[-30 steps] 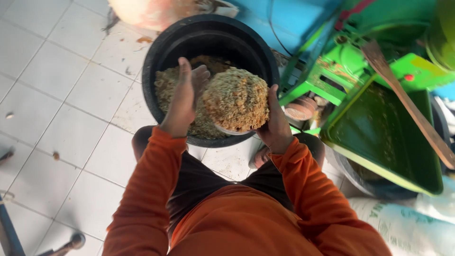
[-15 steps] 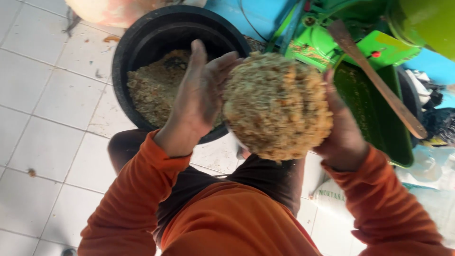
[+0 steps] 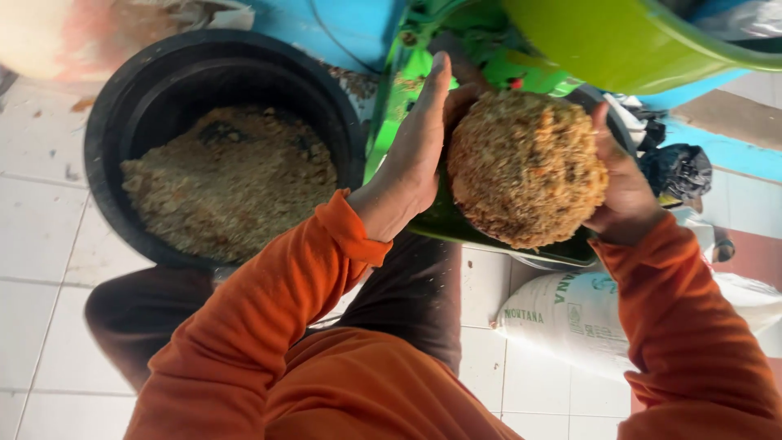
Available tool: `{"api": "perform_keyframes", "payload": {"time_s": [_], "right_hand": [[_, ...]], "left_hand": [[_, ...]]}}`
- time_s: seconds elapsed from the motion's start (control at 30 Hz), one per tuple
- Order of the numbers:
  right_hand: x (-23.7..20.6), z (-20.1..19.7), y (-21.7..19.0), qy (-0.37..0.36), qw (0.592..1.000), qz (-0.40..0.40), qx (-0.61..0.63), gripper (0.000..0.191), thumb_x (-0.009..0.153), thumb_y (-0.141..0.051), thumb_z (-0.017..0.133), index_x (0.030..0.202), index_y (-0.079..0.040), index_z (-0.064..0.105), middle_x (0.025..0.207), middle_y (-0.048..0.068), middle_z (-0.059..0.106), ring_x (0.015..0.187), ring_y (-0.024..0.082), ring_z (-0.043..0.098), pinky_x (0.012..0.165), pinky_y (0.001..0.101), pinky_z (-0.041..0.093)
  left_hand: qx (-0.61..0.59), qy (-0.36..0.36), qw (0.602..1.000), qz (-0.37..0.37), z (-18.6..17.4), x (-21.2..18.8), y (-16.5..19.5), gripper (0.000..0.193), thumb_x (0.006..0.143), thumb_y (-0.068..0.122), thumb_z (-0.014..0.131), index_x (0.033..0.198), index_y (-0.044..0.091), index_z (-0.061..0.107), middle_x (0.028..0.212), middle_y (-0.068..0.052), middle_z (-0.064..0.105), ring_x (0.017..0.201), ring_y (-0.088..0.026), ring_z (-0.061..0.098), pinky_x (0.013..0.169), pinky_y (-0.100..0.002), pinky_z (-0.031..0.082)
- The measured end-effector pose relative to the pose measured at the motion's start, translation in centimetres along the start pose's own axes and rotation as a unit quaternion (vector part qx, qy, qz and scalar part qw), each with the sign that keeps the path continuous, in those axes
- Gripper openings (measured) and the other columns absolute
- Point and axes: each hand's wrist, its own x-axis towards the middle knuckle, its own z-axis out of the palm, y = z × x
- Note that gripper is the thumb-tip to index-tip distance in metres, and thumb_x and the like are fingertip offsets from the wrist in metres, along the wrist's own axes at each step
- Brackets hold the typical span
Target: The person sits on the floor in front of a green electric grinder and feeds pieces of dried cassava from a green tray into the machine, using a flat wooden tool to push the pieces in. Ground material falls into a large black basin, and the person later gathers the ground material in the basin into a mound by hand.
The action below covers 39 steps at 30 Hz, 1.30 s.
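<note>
Close by, the person's orange sleeves [image 3: 269, 326] fill the bottom of the view, with dark trousers [image 3: 407, 293] between them over the white tiled floor [image 3: 41, 269]. From there both arms reach up and forward. The left hand [image 3: 415, 155] stands on edge, fingers straight and together, its flat palm pressed against the left side of a heaped mound of coarse tan feed mash [image 3: 525, 167]. The right hand [image 3: 623, 191] cups the mound's right side, thumb up along its edge; its other fingers are hidden behind the heap, so I cannot tell how they lie. The mound is held between the two hands, raised above the floor and in front of a green machine [image 3: 415, 57]. It is roughly round, with no clear long axis; its heaped top faces up toward the camera. Whether a bowl sits under it I cannot tell, though a thin dark rim shows along its lower edge.

Under the right forearm a white sack [image 3: 570, 314] lies on the tiles. To the left, well apart from the hands, a wide black tub [image 3: 106, 130] stands on the floor, partly filled with the same crumbly mash. Beyond the mound a green tray [image 3: 456, 224] of the machine shows, and farther up a large lime-green basin [image 3: 619, 41] tilts over it. A crumpled black bag [image 3: 680, 171] lies to the right, against a blue surface [image 3: 725, 155].
</note>
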Motion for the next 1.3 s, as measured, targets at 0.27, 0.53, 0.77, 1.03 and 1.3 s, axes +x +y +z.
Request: {"api": "perform_keyframes", "payload": {"time_s": [0.27, 0.53, 0.77, 1.03, 1.3], "right_hand": [[1.3, -3.8, -1.3, -0.079, 0.996, 0.025, -0.030, 0.079, 0.100, -0.064, 0.050, 0.149, -0.002, 0.051, 0.140, 0.012, 0.063, 0.125, 0.023, 0.063, 0.104, 0.0428, 0.052], [1.3, -1.8, -2.4, -0.044, 0.986, -0.086, -0.139, 0.085, 0.097, -0.060, 0.057, 0.156, -0.001, 0.041, 0.151, 0.013, 0.055, 0.135, 0.023, 0.055, 0.111, 0.0398, 0.049], [1.3, -2.3, -0.4, 0.034, 0.956, -0.191, -0.222, 0.075, 0.103, -0.052, 0.061, 0.154, 0.001, 0.047, 0.151, 0.013, 0.057, 0.136, 0.018, 0.054, 0.118, 0.0340, 0.042], [0.2, -2.1, 1.1, 0.093, 0.888, -0.275, -0.355, 0.076, 0.102, -0.052, 0.068, 0.156, -0.001, 0.050, 0.144, 0.012, 0.064, 0.132, 0.016, 0.059, 0.118, 0.0311, 0.047], [-1.1, -0.4, 2.0, 0.102, 0.721, -0.402, -0.556, 0.089, 0.085, -0.052, 0.082, 0.157, -0.011, 0.051, 0.149, 0.019, 0.049, 0.134, 0.031, 0.057, 0.115, 0.0360, 0.050]], "left_hand": [[0.048, 0.019, 0.999, -0.011, 1.4, 1.9, -2.2, 0.098, 0.089, 0.078, 0.040, 0.144, -0.003, 0.052, 0.136, -0.017, 0.063, 0.127, -0.024, 0.061, 0.110, -0.042, 0.050], [0.116, 0.031, 0.993, -0.005, 1.9, 2.5, -2.3, 0.100, 0.091, 0.078, 0.036, 0.150, -0.002, 0.044, 0.144, -0.017, 0.058, 0.133, -0.023, 0.059, 0.112, -0.041, 0.047], [0.184, 0.044, 0.981, 0.043, 0.8, 2.7, -2.7, 0.109, 0.093, 0.078, 0.036, 0.158, -0.009, 0.024, 0.165, -0.021, 0.031, 0.154, -0.028, 0.031, 0.124, -0.039, 0.027], [0.260, 0.050, 0.962, 0.070, 0.4, 1.8, -2.9, 0.107, 0.097, 0.076, 0.032, 0.157, -0.011, 0.030, 0.167, -0.026, 0.032, 0.158, -0.032, 0.030, 0.126, -0.038, 0.023], [0.290, 0.023, 0.954, 0.070, 0.4, 0.9, -2.4, 0.097, 0.101, 0.069, 0.028, 0.162, -0.006, 0.016, 0.170, -0.022, 0.020, 0.158, -0.030, 0.020, 0.125, -0.036, 0.021]]}}
